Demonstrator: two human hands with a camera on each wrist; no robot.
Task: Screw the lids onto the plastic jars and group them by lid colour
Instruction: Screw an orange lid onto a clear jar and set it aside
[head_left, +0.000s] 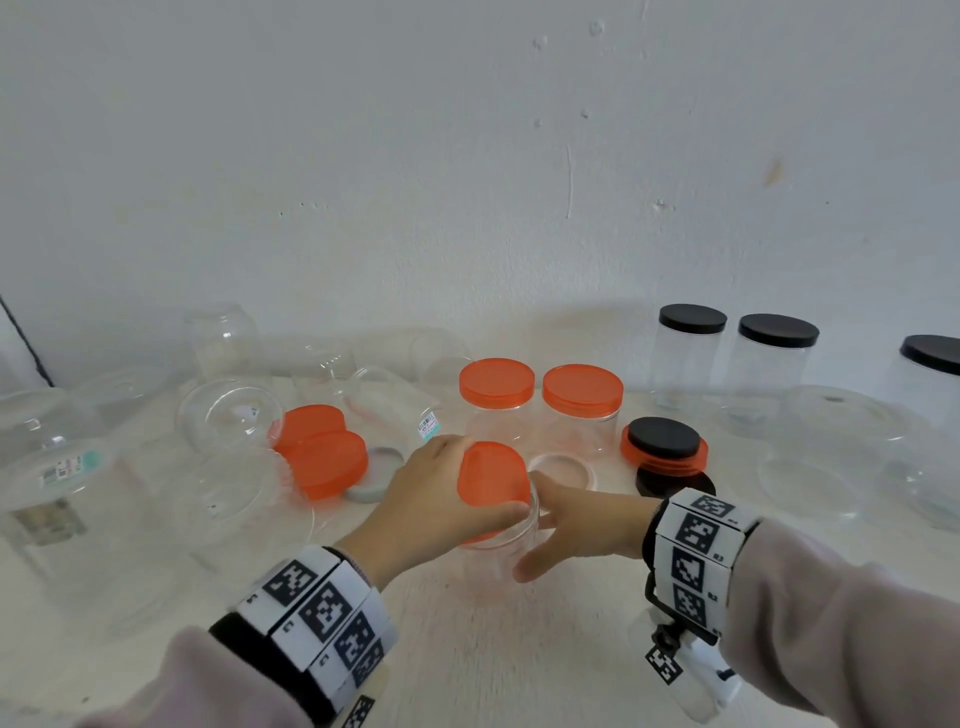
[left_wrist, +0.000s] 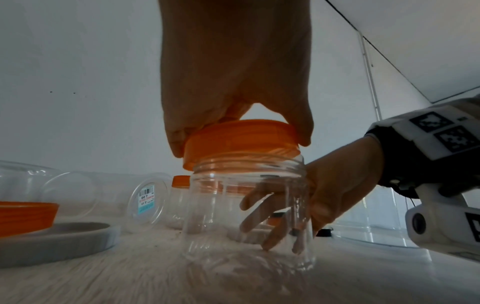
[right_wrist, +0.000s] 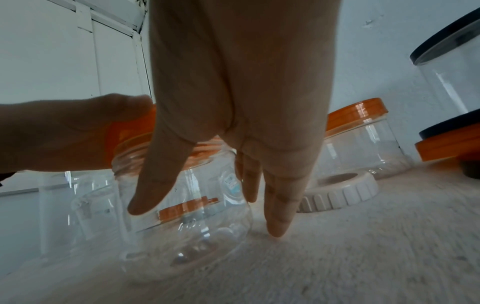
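White plaster wall (head_left: 363, 156) rises behind a pale wood-grain worktop (head_left: 467, 649) crowded with clear plastic jars and loose lids. Near the front edge at the middle, an open clear jar (left_wrist: 249, 216) stands upright. The left hand (head_left: 431, 499) grips an orange lid (head_left: 493, 483) by its rim, thumb on one side and fingers on the other, and holds it tilted over the jar's threaded mouth, one edge lower than the other and not seated square. The right hand (head_left: 576, 525) has its fingers (right_wrist: 280, 195) straight and spread around the jar's right side, thumb on the near side, steadying the wall with the fingertips reaching down to the worktop. Just behind, two orange-lidded jars (head_left: 540, 410) stand side by side. Toward the left, two loose orange lids (head_left: 324, 452) lie overlapped, one resting on a grey lid (left_wrist: 54, 244), among lidless jars lying on their sides (head_left: 228, 415). Right of the hands lies a white ring-shaped lid (right_wrist: 340, 191), and beyond it a black lid stacked on an orange one (head_left: 665, 447). Along the back right edge stand three tall black-lidded jars (head_left: 774, 364).
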